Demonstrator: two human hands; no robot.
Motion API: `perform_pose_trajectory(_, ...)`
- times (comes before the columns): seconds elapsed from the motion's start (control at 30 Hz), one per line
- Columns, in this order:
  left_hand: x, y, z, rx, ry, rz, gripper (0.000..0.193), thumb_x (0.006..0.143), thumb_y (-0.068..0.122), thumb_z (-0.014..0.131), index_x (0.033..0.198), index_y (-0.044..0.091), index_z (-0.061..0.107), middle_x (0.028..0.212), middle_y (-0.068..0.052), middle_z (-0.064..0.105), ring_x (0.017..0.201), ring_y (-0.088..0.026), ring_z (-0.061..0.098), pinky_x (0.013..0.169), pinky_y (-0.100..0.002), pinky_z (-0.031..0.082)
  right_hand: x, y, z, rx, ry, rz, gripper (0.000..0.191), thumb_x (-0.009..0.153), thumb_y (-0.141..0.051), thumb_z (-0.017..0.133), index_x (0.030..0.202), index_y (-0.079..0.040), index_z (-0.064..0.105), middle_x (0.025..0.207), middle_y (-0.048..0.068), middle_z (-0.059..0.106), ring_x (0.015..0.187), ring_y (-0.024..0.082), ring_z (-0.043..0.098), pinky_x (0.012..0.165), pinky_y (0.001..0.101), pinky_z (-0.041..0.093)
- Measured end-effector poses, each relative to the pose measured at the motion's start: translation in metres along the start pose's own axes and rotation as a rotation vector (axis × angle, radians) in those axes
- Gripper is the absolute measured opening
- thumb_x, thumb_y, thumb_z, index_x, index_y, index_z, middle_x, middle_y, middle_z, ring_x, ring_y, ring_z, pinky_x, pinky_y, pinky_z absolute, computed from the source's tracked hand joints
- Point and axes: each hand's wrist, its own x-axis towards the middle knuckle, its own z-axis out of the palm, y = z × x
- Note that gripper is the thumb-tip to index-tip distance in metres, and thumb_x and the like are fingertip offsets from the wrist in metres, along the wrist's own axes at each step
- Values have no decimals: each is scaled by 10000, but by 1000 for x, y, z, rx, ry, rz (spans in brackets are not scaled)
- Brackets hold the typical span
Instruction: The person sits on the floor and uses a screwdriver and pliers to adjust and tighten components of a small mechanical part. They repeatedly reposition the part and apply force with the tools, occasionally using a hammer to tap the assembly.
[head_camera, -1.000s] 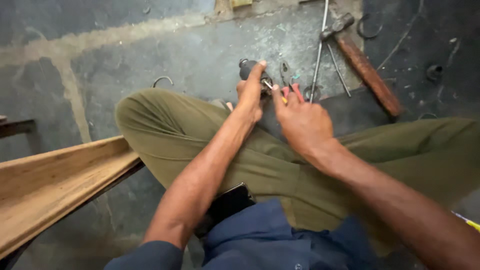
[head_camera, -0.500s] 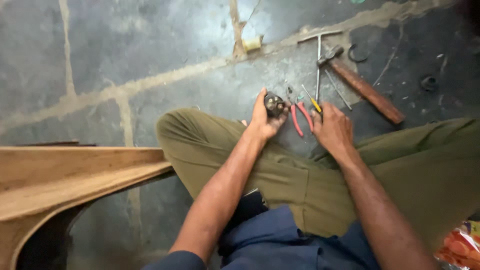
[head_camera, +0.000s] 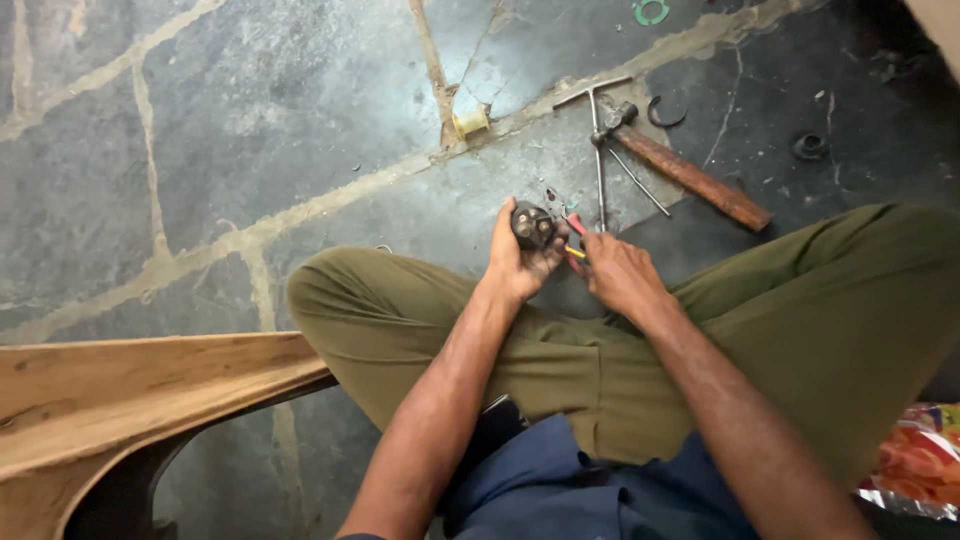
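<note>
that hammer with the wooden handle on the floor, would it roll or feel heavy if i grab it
The hammer lies flat on the stone floor, so it probably stays put. Its handle looks squarish rather than round, so rolling seems unlikely. The metal head sits at one end, so it would likely feel head-heavy if lifted by the far end of the handle.

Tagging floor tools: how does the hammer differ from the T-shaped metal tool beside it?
The hammer has a thick brown wooden handle; the T-shaped tool is thin bare metal throughout. The hammer lies diagonally; the T-shaped tool runs nearly straight toward the hands. Both lie untouched on the stone floor.
</note>
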Motion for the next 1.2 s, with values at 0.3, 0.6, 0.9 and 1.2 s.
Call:
perform_pose_trajectory(0.3,-4,-4,9,-15,26,50,491,885,488,618,959,6,667,873,-146,743,724,-249,685,712,-357,597,1,2,-14,42,172,2,342,793,-62,710,1124,-37,624,1082,204,658,1014,421,645,835,516,529)
perform_pose_trajectory(0.6,6,1,-7,98,428,151,329,817,333,800,970,98,629,784,-73,686,663,-214,674,630,-386,590,10,5,-4,6,182,53,319,818,-103,734,1120,-32,659,1048,200,683,996,415,654,846,537,505)
perform_pose_trajectory(0.9,18,4,-10,247,433,195,301,824,356,796,933,111,659,741,-29,658,590,-167,631,539,-341,549,18,7,-5,42,167,76,327,832,-123,722,1144,-42,663,1040,206,681,980,420,655,855,529,503)
perform_pose_trajectory(1.2,8,8,11,555,356,256,270,876,281,750,890,17,694,742,-77,708,598,-177,666,530,-350,535,30,-3,-11,39,133,101,295,866,-140,726,1131,-29,660,1062,189,679,1008,411,642,854,522,489)
